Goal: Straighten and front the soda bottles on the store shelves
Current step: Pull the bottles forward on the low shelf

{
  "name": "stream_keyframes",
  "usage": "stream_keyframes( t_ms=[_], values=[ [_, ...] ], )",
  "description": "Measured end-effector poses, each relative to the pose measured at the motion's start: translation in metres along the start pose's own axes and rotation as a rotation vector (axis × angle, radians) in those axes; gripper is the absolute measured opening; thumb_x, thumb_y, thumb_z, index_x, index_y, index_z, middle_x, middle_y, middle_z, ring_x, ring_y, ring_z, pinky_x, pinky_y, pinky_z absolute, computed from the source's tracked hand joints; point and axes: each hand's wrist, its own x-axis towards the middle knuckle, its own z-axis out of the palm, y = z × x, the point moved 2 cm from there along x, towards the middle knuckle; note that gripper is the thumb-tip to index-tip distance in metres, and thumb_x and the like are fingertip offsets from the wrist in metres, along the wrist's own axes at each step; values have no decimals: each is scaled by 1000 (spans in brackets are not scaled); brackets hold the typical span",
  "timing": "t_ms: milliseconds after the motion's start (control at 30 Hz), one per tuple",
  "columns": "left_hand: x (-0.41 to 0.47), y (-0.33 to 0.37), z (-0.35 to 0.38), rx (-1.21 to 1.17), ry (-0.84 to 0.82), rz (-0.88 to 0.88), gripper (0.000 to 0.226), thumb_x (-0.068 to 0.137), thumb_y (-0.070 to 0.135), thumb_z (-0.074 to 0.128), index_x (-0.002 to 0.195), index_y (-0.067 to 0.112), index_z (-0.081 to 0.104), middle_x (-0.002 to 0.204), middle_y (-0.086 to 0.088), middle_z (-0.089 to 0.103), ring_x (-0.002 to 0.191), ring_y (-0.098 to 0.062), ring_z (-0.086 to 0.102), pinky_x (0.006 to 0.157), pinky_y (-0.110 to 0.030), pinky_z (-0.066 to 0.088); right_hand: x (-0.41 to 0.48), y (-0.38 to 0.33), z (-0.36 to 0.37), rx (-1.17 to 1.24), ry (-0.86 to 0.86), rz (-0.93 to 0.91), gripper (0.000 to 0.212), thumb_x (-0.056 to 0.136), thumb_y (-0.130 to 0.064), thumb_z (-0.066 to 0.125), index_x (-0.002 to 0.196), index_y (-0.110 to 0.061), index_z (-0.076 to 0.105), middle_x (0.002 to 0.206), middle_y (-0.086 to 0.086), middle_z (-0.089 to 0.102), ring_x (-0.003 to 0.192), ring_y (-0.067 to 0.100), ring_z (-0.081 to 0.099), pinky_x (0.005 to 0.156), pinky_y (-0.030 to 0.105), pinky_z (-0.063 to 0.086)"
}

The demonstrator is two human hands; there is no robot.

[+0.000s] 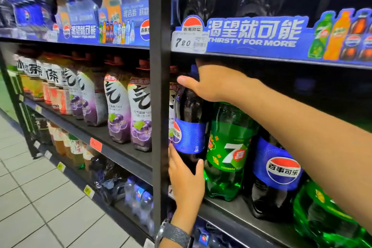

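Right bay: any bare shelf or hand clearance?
Bare black shelf strip in front of the green plastic 7-Up bottle and the blue-labelled dark cola bottle right of it. Dark gap above them looks open. Bottles crowd side by side.

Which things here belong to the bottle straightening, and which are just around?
Job: dark plastic cola bottle with blue label, held by left hand and right hand; green plastic soda bottle; second dark cola bottle.
Bystanders: purple-labelled bottles; white price tag; blue shelf banner.
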Motion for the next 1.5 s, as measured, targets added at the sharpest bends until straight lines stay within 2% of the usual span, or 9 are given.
stream_keyframes(
  t_ms=[200,500,667,767,900,1100,1233,1333,1500],
  values=[
    [5,-12,-1,-162,-55,-54,90,83,32,67,152,32,9,152,8,28,133,-1,28,108,-21,22,15,-3,15,-54,-45,80,66,80,-63,59,116,-8,52,107,10,61,83,24,52,71,30,38],
    [-11,-7,8,-17,-1,-15,89,88,39,60,153,20,4,159,1,12,143,-11,13,110,-21,9,24,12,6,-73,-254,69,92,76,-66,61,141,-6,35,143,12,41,127,28,42,105,34,35],
    [-3,-14,3,-71,-5,-19,76,89,31,59,151,22,16,155,3,24,140,-11,24,114,-30,22,21,14,4,-145,-272,38,79,80,-63,58,129,-3,47,127,15,53,114,31,51,98,39,41],
    [5,-12,4,-82,-11,11,77,92,29,57,153,22,10,158,6,16,140,1,14,112,-18,11,20,11,3,-169,-276,26,75,82,-62,57,127,-2,50,124,16,56,111,32,53,95,38,43],
    [-2,-13,9,-32,41,10,75,92,36,57,153,21,16,158,3,19,143,-8,17,111,-19,13,21,13,3,-149,-290,24,73,82,-59,59,129,-3,48,125,15,55,110,31,54,92,38,43],
    [-7,-5,2,-43,36,68,80,89,38,60,152,20,14,159,2,15,145,-9,14,116,-22,13,2,29,-5,-209,-108,-76,94,79,-64,59,148,-15,19,149,11,35,131,33,39,105,40,35],
    [-43,9,-2,95,-91,349,91,79,66,57,151,24,19,154,8,21,142,-10,19,114,-27,22,-18,68,-25,-191,-271,41,116,67,-73,62,151,-17,5,152,9,32,136,28,35,108,38,29],
    [-59,22,9,147,-171,340,104,64,71,68,146,26,24,141,8,28,130,-12,29,106,-30,32,-33,78,-30,-78,-342,87,124,51,-76,67,150,-20,18,154,1,25,138,22,29,109,33,26],
    [-51,26,16,148,-168,307,101,64,41,84,144,21,27,137,4,35,126,-14,33,108,-26,30,-34,77,-29,-94,-285,141,111,52,-78,69,137,-13,39,137,6,48,120,26,48,101,36,39]
  ],
)
